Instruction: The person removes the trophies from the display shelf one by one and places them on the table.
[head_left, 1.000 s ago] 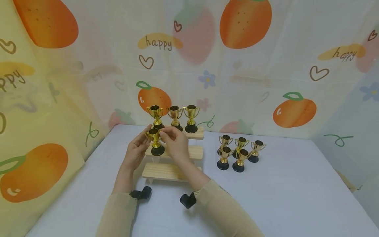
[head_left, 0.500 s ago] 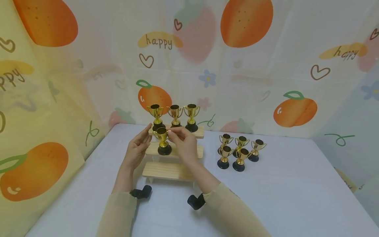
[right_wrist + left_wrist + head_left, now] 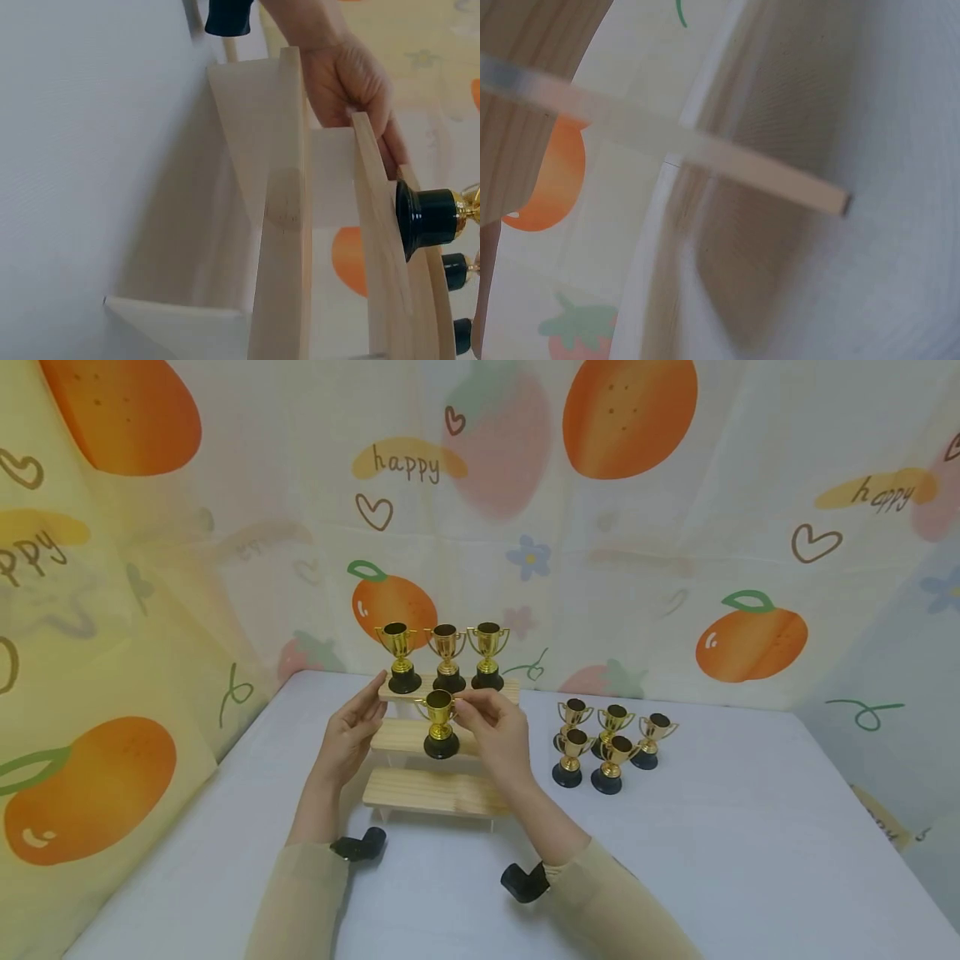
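A wooden three-tier display stand (image 3: 431, 792) stands on the white table. My right hand (image 3: 501, 739) pinches the right handle of a small gold trophy cup (image 3: 440, 727). That trophy is upright at the middle of the middle shelf; in the right wrist view its black base (image 3: 435, 217) is at the board, and I cannot tell whether it bears its weight there. At the stand's left end my left hand (image 3: 347, 739) rests with fairly straight fingers against the shelf ends. Three more trophies (image 3: 447, 652) line the top shelf.
Several gold trophies (image 3: 609, 747) are grouped on the table right of the stand. A patterned cloth (image 3: 622, 543) hangs behind the table. In the left wrist view a wooden board (image 3: 525, 127) and a pale stand support (image 3: 780, 180) show, the hand itself hidden.
My right hand has moved the trophy rightward along the middle shelf, from near its left end to about its middle. The left hand has stayed at the stand.
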`<state>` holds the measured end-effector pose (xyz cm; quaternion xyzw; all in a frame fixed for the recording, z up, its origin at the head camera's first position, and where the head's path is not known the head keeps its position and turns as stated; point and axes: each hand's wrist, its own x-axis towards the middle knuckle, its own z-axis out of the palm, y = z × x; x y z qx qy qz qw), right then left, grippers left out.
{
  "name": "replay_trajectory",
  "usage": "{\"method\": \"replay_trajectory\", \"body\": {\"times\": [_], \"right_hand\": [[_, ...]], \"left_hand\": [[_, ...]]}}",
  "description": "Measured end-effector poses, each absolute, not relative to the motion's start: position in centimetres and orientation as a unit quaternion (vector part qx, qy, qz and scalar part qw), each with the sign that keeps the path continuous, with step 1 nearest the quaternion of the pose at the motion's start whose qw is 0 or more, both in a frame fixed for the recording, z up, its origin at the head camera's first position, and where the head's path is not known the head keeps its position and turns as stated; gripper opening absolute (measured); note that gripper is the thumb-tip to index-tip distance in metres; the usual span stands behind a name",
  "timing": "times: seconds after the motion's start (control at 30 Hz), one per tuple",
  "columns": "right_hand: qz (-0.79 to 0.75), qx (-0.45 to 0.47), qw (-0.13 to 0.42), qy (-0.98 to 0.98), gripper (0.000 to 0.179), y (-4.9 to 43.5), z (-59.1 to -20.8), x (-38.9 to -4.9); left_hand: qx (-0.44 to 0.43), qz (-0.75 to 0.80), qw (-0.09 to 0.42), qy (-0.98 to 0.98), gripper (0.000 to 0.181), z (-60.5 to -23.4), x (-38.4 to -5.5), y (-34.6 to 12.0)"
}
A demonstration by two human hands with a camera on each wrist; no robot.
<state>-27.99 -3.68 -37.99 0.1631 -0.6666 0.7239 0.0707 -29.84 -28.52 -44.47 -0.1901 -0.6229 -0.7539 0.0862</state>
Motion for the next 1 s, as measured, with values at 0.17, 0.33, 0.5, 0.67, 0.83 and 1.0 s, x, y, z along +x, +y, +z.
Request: {"method": "replay_trajectory", "body": {"times": [0.17, 0.33, 0.5, 0.67, 0.83, 1.0], "right_hand": [[0.725, 0.168, 0.077, -0.664, 0.019, -2.6, -38.1, -27.7], [0.726, 0.164, 0.079, -0.664, 0.018, -1.5, -38.3, -27.7], [0.73, 0.154, 0.079, -0.662, 0.018, -0.3, -38.2, -27.6], [0.739, 0.153, 0.083, -0.651, 0.017, 0.8, -38.1, -27.6], [0.736, 0.161, 0.096, -0.651, 0.018, 2.1, -37.9, -27.7], [0.716, 0.144, 0.106, -0.675, 0.02, 3.7, -37.6, -27.5]], "left_hand": [[-0.19, -0.758, 0.084, -0.619, 0.063, -44.4, -29.8, -28.5], [-0.191, -0.76, 0.083, -0.616, 0.062, -44.4, -29.8, -28.5], [-0.195, -0.762, 0.081, -0.612, 0.063, -44.5, -29.8, -28.7], [-0.194, -0.762, 0.084, -0.612, 0.063, -44.6, -29.8, -28.7], [-0.196, -0.763, 0.086, -0.609, 0.062, -44.7, -29.8, -28.8], [-0.198, -0.762, 0.084, -0.611, 0.062, -44.7, -29.9, -28.7]]}}
